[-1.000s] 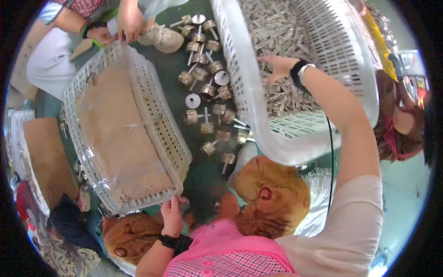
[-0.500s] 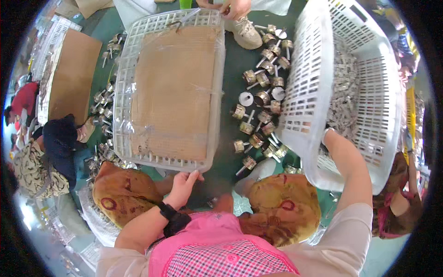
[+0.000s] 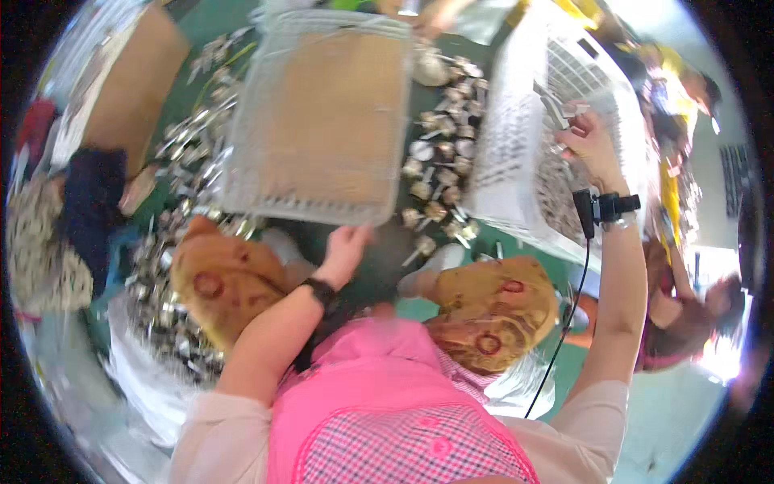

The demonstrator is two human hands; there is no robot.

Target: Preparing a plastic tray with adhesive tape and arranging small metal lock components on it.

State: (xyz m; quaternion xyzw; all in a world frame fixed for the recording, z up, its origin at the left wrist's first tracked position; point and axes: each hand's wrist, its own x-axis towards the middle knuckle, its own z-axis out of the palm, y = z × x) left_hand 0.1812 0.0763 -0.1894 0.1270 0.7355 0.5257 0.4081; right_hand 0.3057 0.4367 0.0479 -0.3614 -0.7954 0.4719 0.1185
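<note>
The person wears a bright pink apron [image 3: 387, 387] with a pink-and-white checked panel — over a pale, short-sleeved top [image 3: 564, 419]. A black band [image 3: 321, 292] circles the left wrist; a black strap with a small boxy device [image 3: 606, 206] circles the right — a thin black cable [image 3: 564, 323] hangs from it.

A dark green surface [image 3: 385, 256] carried two white plastic baskets; the cardboard-lined basket [image 3: 322, 121] lay flat, the right basket [image 3: 516, 153] stood tilted; small metal fittings [image 3: 439, 173] lay scattered between them.
</note>
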